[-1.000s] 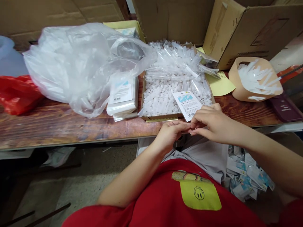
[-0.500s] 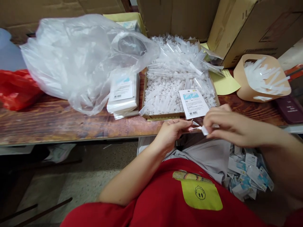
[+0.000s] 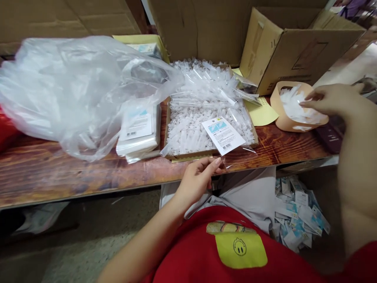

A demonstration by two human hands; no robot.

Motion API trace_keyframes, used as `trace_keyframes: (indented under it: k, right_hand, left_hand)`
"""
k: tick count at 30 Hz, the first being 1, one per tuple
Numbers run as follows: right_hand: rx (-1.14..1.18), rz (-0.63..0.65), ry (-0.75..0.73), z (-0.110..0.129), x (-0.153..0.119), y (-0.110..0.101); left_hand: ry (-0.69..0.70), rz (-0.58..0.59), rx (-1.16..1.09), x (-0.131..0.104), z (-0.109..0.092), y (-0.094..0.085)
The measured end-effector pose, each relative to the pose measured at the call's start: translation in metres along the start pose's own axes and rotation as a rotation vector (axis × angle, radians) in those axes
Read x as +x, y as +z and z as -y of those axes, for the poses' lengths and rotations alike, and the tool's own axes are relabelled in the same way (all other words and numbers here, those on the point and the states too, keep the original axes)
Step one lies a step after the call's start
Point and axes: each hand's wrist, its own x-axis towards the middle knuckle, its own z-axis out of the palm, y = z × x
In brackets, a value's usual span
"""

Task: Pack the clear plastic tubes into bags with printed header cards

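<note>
My left hand (image 3: 202,173) pinches the near edge of a clear plastic bag (image 3: 228,163) at the table's front edge, thumb against fingers. A white printed card (image 3: 224,135) with blue pictures and a barcode lies in or under this bag, overlapping the front of a shallow cardboard tray (image 3: 256,140). The tray is heaped with small white translucent plastic pieces (image 3: 188,137). My right hand (image 3: 332,100) reaches over an orange tub (image 3: 284,120) of white strips (image 3: 294,104). Its thumb and forefinger are apart, with their tips at the strips.
Left of the tray sits a stack of clear bags (image 3: 141,145) with a card on top, beside a large crumpled plastic bag (image 3: 70,90). Cardboard boxes (image 3: 300,55) stand behind. A dark red case (image 3: 331,137) lies beside the tub. Packed cards (image 3: 297,212) are piled below the table.
My right hand has left the bag's edge, where it held a small white piece, and moved right to the tub. My left hand stays at the bag. The camera view has shifted.
</note>
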Motion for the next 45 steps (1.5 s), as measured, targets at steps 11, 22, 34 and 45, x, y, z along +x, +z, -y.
trace_keyframes:
  k: [11,22,34,45]
  right_hand:
    - [0.193,0.274,-0.665,0.084,-0.09,0.058]
    - [0.47,-0.084,-0.701,0.127,-0.165,0.085]
    - [0.727,0.116,-0.508,0.145,-0.199,0.072]
    - [1.136,0.224,0.015,0.151,-0.229,0.092]
  left_hand:
    - [0.994,-0.311,0.876,0.034,0.024,-0.006]
    - [1.104,-0.477,0.532,0.006,0.023,-0.014]
    - [0.988,-0.133,0.524,-0.019,0.044,-0.042]
    - [-0.01,-0.031,-0.31,-0.038,0.032,-0.017]
